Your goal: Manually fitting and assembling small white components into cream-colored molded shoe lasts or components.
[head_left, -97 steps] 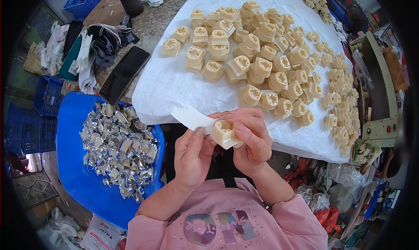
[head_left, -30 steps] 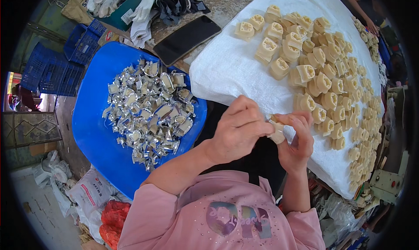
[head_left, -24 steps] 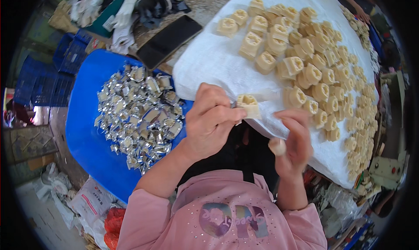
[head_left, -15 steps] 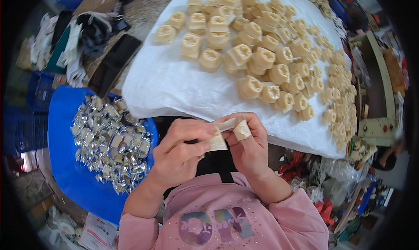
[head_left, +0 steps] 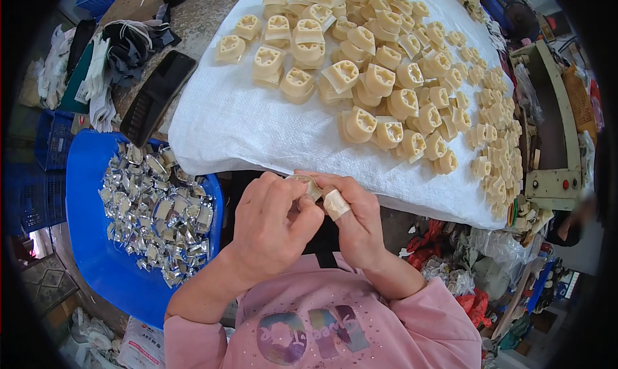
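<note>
In front of my chest, my left hand (head_left: 273, 217) pinches a small cream moulded piece (head_left: 310, 186) between thumb and fingers. Against its other side my right hand (head_left: 360, 221) is closed, so both hands grip it, and much of it is hidden by the fingers. A cream wrap (head_left: 336, 204) goes round the right thumb. Just beyond my hands, many similar cream moulded pieces (head_left: 358, 124), rounded with star-like openings, lie in rows and heaps on a white woven cloth (head_left: 219, 127).
At the left stands a blue tub (head_left: 87, 208) full of silvery metal parts with cream faces (head_left: 161, 214). A black brush-like object (head_left: 156, 98) and gloves (head_left: 100, 79) lie behind it. Plastic bags (head_left: 496, 250) and a pale metal frame (head_left: 553, 124) are at the right.
My hands have come closer together. The cream piece, earlier lower in the left fingers with a pale strip stretched to the right hand, is now turned and held up between both hands.
</note>
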`<state>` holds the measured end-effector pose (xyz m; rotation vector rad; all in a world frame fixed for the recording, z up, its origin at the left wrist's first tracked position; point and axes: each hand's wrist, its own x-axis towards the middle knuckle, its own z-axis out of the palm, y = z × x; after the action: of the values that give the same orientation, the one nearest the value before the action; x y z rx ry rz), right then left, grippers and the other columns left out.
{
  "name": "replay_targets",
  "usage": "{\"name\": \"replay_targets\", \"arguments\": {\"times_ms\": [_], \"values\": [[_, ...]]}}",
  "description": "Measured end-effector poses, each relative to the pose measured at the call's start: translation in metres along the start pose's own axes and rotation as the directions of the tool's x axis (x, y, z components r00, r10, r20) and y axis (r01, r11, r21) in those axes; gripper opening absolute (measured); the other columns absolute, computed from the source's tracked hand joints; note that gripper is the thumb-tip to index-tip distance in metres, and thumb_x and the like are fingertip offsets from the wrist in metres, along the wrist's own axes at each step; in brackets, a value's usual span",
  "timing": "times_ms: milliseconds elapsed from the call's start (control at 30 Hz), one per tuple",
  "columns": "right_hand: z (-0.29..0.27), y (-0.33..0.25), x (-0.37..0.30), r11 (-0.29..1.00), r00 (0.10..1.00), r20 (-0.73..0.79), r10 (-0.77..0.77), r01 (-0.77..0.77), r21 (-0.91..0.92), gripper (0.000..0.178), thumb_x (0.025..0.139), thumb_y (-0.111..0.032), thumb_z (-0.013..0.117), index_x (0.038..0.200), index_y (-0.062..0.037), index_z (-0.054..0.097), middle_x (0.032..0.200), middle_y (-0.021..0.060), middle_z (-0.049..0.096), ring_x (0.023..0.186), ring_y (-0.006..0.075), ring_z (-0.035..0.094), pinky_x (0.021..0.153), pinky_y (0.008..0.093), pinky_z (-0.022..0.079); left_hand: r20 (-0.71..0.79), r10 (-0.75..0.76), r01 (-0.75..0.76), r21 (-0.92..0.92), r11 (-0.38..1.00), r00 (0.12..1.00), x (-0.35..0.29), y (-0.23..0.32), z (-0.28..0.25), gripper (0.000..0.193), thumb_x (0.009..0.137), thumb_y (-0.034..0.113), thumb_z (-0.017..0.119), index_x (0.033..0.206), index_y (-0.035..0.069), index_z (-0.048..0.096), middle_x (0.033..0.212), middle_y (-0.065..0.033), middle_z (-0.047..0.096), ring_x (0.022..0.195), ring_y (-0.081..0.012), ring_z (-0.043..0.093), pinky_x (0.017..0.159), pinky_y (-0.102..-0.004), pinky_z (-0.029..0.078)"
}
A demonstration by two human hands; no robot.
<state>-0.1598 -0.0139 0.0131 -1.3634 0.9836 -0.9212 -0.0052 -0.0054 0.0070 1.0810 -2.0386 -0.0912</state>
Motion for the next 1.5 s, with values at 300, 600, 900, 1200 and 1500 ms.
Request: {"name": "replay_targets", "arguments": {"times_ms": [300,600,900,1200,1500], "values": [[-0.037,0.015,0.020,0.962,0.975,0.216,0.046,-0.101,0.253,0.038,0.088,-0.019,0.064,0.117,0.0029,0.055,0.110,0.0159,0.063,0.105,0.0234,0.060,0.091,0.0384,0.049,-0.142,-0.252,0.130,-0.566,0.814,0.957,-0.015,-0.011,0.004,0.024,0.070,-0.016,0.063,0.080,0.002,0.053,0.094,-0.0146,0.062,0.083,-0.0272,0.063,0.069,-0.0330,0.051],[-0.036,0.027,0.030,0.961,0.940,0.341,0.020,-0.112,0.251,0.039,0.077,0.001,0.069,0.113,0.0027,0.055,0.099,0.0133,0.065,0.087,0.0164,0.064,0.075,0.0289,0.054,-0.120,-0.096,0.020,-0.522,0.853,0.988,-0.019,-0.009,0.006,0.016,0.070,-0.011,0.063,0.076,-0.002,0.052,0.092,-0.0116,0.060,0.080,-0.0266,0.058,0.066,-0.0331,0.049],[-0.023,0.029,0.029,0.986,0.994,0.083,-0.074,0.061,0.153,0.050,0.090,-0.035,0.062,0.125,0.0007,0.051,0.100,0.0117,0.063,0.088,0.0174,0.061,0.077,0.0299,0.048,0.025,-0.680,0.360,-0.862,0.356,0.733,-0.023,-0.003,0.012,0.015,0.087,0.000,0.061,0.101,-0.003,0.059,0.100,-0.0093,0.064,0.086,-0.0109,0.060,0.075,-0.0271,0.051],[-0.015,0.030,0.021,0.896,0.910,0.014,-0.414,0.410,-0.173,0.022,0.091,-0.022,0.058,0.099,-0.0020,0.056,0.101,0.0088,0.047,0.090,0.0153,0.046,0.078,0.0293,0.040,0.154,-0.657,0.442,-0.846,0.298,0.738,-0.018,0.010,0.024,0.015,0.086,0.002,0.064,0.099,-0.003,0.061,0.103,-0.0130,0.065,0.091,-0.0128,0.062,0.078,-0.0279,0.053],[-0.007,0.025,0.016,0.755,0.838,0.002,-0.546,0.493,-0.432,0.019,0.089,-0.021,0.059,0.091,-0.0035,0.054,0.096,0.0086,0.048,0.088,0.0182,0.045,0.081,0.0303,0.037,-0.228,-0.483,0.311,-0.525,0.792,0.846,-0.012,0.009,0.016,0.010,0.076,0.006,0.071,0.083,0.005,0.064,0.093,-0.0118,0.062,0.102,-0.0281,0.057,0.081,-0.0349,0.046]]}}
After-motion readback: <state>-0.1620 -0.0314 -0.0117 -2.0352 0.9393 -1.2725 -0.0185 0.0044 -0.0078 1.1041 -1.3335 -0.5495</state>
